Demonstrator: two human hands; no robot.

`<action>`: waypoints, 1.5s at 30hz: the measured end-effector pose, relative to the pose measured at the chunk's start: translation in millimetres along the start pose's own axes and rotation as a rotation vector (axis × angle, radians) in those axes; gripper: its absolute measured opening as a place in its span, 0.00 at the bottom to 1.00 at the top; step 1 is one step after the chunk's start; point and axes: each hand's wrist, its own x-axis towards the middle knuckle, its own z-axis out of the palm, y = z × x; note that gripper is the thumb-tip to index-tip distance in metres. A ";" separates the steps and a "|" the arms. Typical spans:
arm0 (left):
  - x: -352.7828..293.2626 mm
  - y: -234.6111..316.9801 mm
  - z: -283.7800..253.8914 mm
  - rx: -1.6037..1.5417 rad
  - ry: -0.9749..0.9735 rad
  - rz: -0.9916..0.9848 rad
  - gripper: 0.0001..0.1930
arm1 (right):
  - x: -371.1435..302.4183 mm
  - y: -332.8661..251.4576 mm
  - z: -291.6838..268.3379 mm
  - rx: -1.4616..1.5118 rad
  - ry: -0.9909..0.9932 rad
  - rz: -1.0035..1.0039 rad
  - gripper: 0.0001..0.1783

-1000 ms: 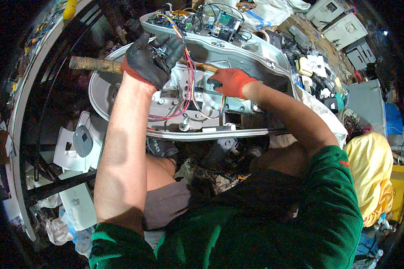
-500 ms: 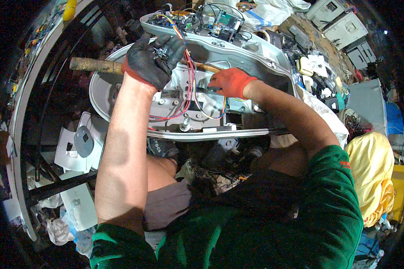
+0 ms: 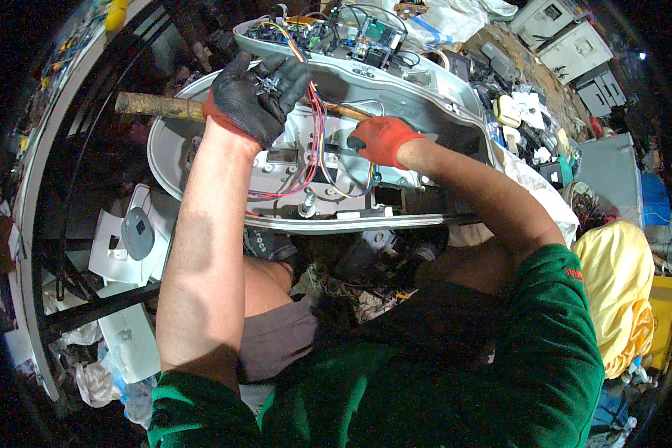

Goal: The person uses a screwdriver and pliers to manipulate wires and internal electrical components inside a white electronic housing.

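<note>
My left hand, in a black-palmed glove with a red cuff, is turned palm up and cupped around a small pile of metal screws. My right hand, in a red glove with dark fingertips, is curled closed above the inside of a grey plastic housing. What its fingers hold, if anything, is hidden. Between the hands a bundle of coloured wires runs down from the raised far shell, which carries circuit boards, into the housing. A wooden stick passes behind my left hand and across the housing.
White plastic panels and a white part with a grey oval disc lie at the left by a black metal frame. Mixed electronic scrap is heaped at the right. A yellow cloth bag stands close to my right elbow.
My right hand has shifted slightly to the right, its fingers now more curled. The left hand stays nearly in place with the screws.
</note>
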 end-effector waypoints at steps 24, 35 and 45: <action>7.3 2.1 -6.5 0.021 -0.077 -0.030 0.24 | -8.2 -6.5 -15.9 0.134 -0.023 0.026 0.25; 5.6 -5.2 -0.3 0.014 -0.055 -0.001 0.24 | -12.8 -10.7 0.8 0.064 0.104 0.002 0.24; 7.3 -16.6 6.3 0.031 0.034 -0.047 0.23 | -16.3 3.4 18.9 0.177 0.349 0.010 0.22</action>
